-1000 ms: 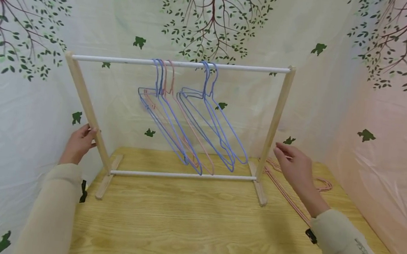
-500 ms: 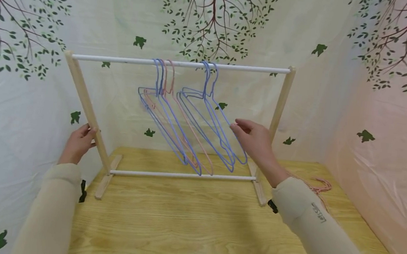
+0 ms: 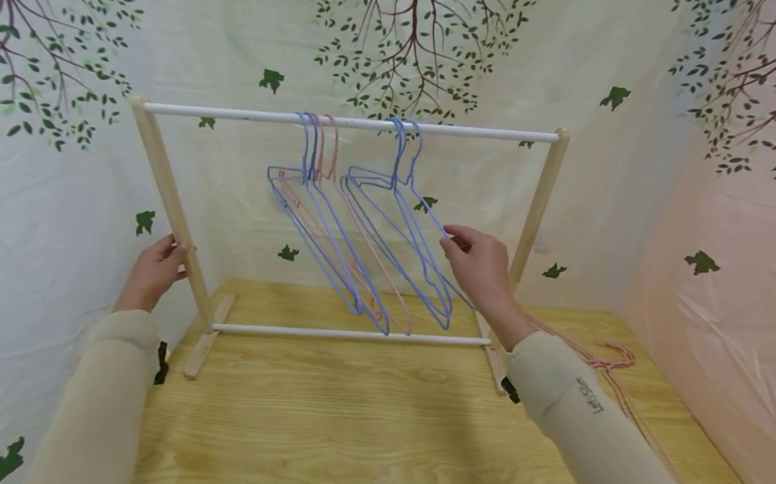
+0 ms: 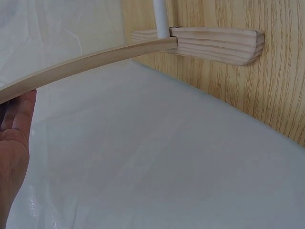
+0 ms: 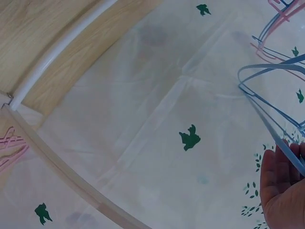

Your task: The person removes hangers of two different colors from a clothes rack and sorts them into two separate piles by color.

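Observation:
A small clothes rack (image 3: 163,179) with pale wooden posts and white rails stands on the table. My left hand (image 3: 153,269) grips its left post partway up; in the left wrist view the fingers (image 4: 23,112) show beneath that post (image 4: 90,61). Several blue and pink wire hangers hang from the top rail (image 3: 231,113), in two groups. My right hand (image 3: 483,266) pinches the sloping right arm of the rightmost blue hanger (image 3: 429,209), whose hook is over the rail. In the right wrist view, the fingers curl by the blue hanger's arm (image 5: 267,119).
Several pink hangers (image 3: 613,359) lie on the wooden table (image 3: 312,423) to the right of the rack, partly hidden by my right sleeve. Printed cloth walls (image 3: 708,307) stand behind and on both sides. The lower white rail (image 3: 350,335) spans the rack's feet.
My right hand has moved left from beside the right post to the rightmost blue hanger and now pinches it; the hanger has tilted slightly. My left hand stays on the left post.

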{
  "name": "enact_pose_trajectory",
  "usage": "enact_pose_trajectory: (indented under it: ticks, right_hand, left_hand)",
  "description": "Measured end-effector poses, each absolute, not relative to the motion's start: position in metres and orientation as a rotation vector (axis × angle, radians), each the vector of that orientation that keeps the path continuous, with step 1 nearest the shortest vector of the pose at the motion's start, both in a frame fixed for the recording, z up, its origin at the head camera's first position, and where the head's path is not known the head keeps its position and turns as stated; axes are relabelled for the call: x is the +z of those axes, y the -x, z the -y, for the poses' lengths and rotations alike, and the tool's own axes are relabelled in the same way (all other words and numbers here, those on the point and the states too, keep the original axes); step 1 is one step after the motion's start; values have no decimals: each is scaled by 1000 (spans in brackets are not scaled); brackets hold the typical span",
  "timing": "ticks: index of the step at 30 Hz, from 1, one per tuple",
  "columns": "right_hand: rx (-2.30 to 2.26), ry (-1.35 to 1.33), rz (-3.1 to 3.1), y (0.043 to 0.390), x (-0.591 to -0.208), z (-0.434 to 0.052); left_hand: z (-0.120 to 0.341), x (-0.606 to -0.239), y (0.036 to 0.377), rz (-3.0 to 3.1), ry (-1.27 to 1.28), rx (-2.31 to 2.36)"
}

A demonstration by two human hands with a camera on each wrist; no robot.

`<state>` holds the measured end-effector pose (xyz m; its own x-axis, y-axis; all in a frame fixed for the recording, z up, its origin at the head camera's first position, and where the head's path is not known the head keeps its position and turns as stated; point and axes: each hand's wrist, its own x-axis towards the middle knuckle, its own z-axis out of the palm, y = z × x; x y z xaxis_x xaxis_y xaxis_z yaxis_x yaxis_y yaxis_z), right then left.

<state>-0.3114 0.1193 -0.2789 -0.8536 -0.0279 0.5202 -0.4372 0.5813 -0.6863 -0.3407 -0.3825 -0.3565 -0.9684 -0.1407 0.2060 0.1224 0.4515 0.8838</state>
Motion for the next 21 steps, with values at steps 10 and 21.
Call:
enact_pose_trajectory:
  ticks: [10, 21]
  right_hand:
    - [1061, -388, 2148, 317, -281, -122]
    - [1063, -364, 2032, 312, -283, -141]
  left_hand:
    - [383, -357, 342, 2446, -2, -1492]
    - [384, -356, 340, 2462, 12, -1468]
